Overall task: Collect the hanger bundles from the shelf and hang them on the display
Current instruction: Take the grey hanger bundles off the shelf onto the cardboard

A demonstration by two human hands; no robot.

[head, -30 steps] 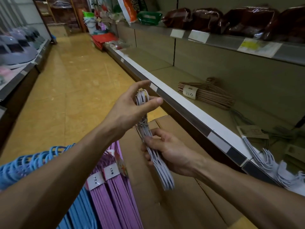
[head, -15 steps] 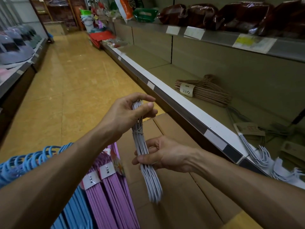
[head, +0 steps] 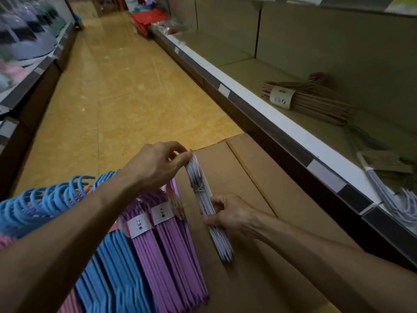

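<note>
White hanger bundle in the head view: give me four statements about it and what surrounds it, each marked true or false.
1. Both hands hold the white hanger bundle: the left hand pinches its top, the right hand grips its middle. True.
2. The bundle lies on the shelf. False: it is held over the cardboard box.
3. A brown hanger bundle lies on the shelf. True.
4. The hangers beside the purple hanger bundles are green. False: blue hangers.

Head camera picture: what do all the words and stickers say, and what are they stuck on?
None can be read.
White bands on the purple hanger bundles: dark marks, too blurred.
Round tag on the brown hanger bundle: print too small.
White tags on the shelf edge strip: look blank.
Card label farther along: blurred.
</note>
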